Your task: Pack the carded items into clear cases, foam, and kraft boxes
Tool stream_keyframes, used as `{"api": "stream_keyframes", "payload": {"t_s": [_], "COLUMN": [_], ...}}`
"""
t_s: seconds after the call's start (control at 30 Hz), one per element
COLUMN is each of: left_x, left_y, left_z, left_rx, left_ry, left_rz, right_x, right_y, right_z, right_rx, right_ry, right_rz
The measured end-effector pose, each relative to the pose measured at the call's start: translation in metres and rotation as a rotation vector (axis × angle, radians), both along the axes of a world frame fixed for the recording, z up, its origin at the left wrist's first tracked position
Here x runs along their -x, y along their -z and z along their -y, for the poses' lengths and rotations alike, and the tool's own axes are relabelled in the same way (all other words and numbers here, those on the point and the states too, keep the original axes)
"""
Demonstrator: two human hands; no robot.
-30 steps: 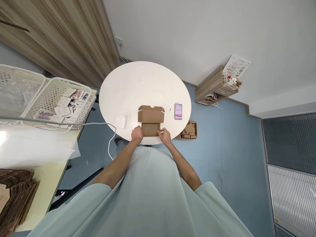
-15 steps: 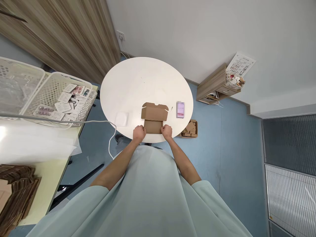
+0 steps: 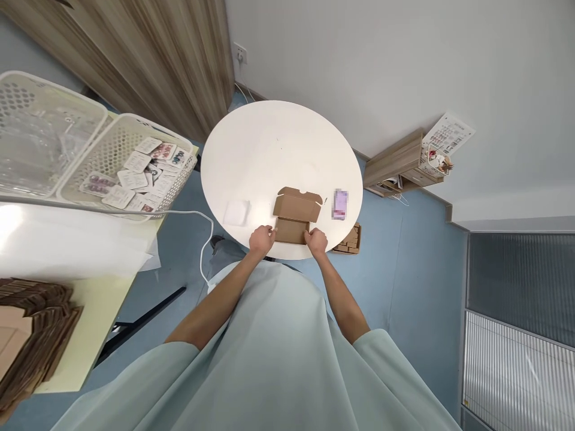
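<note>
A brown cardboard box is lying open at the near edge of a white rounded table, right of the table's middle, with its lid spreading flat toward the far side and its side flaps sticking out. The person's left hand is resting at the box's left wall, fingers curling loosely; whether they are gripping the cardboard or only standing just beside it, one cannot tell. The right hand is holding the right wall, the thumb pressing at its upper edge and the other fingers folding in outside. A flat white item is lying on the table to the left of the box, and a blurred purple rectangle is lying to the right. On the floor beyond the table's near right edge, an open carton is holding smaller brown pieces. At the left, a pale side table is bearing a white basket with printed cards inside and, nearer, a stack of flattened cardboard.
</note>
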State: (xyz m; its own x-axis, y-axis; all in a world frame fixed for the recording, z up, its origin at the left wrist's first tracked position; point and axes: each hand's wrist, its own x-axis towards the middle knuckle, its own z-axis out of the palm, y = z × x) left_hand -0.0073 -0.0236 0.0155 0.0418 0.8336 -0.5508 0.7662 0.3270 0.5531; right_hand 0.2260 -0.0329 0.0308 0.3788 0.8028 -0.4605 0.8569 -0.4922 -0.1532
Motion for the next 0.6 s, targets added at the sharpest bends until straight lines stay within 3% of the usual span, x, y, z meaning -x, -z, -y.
{"api": "stream_keyframes", "payload": {"t_s": [0.2,0.33,0.6], "left_x": [0.047,0.08,0.104], "left_y": [0.002,0.014,0.023], "left_z": [-0.026,-0.043,-0.056], "left_rx": [-0.154,-0.152,-0.062], "left_ry": [-0.247,-0.394,-0.303], "left_rz": [-0.053,-0.169,-0.19], "right_x": [0.012,0.035,0.08], "right_y": [-0.028,-0.041,-0.057], "right_z": [0.006,0.007,-0.001], "right_rx": [-0.045,-0.046,-0.058], "right_ry": [0.082,0.084,0.079], "right_rz": [0.018,0.032,0.053]}}
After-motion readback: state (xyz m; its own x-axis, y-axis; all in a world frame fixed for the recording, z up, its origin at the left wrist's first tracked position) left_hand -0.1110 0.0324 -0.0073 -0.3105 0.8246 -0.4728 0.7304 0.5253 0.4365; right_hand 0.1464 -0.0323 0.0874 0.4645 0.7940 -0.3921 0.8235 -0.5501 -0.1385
